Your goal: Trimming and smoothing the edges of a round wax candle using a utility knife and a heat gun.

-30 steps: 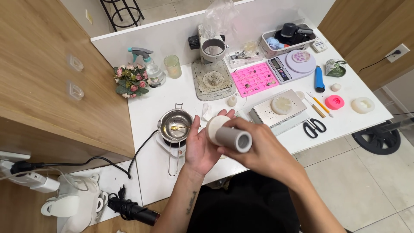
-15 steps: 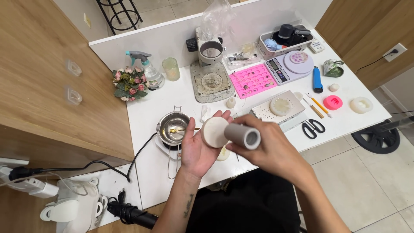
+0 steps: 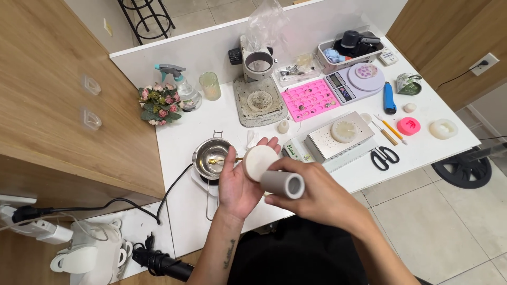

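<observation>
Hands meet over the near edge of the white table (image 3: 338, 89), just in front of the person's body. The left hand (image 3: 240, 179) lies palm up, fingers spread and loosely curled, cradling a round cream disc (image 3: 259, 161) that rests against the fingertips and the base of the thumb. The right hand (image 3: 317, 192) comes in from the right, its fingers wrapped firmly around a short grey tube (image 3: 282, 183).

The tube's long axis runs from upper left to lower right: its far end points at the disc and appears to touch it or sit just against its lower rim, while its open near end faces the camera and the person. So the disc lies up and to the left of the right fingers, directly on the line of the tube. The disc faces up and toward the camera, tilted slightly toward the tube.

The left hand is the nearer one to the small steel pot (image 3: 211, 157), which stands just beside its fingertips on the left, with a spoon-like tool resting in it. The pot sits on a small heater whose black cord (image 3: 174, 184) trails off the table's left edge.

Beyond the hands stand a metal box (image 3: 338, 138) with a pale disc on its lid, scissors (image 3: 384, 157), a pink mould tray (image 3: 310, 99) and a scale (image 3: 354, 83), all well apart from both hands.
</observation>
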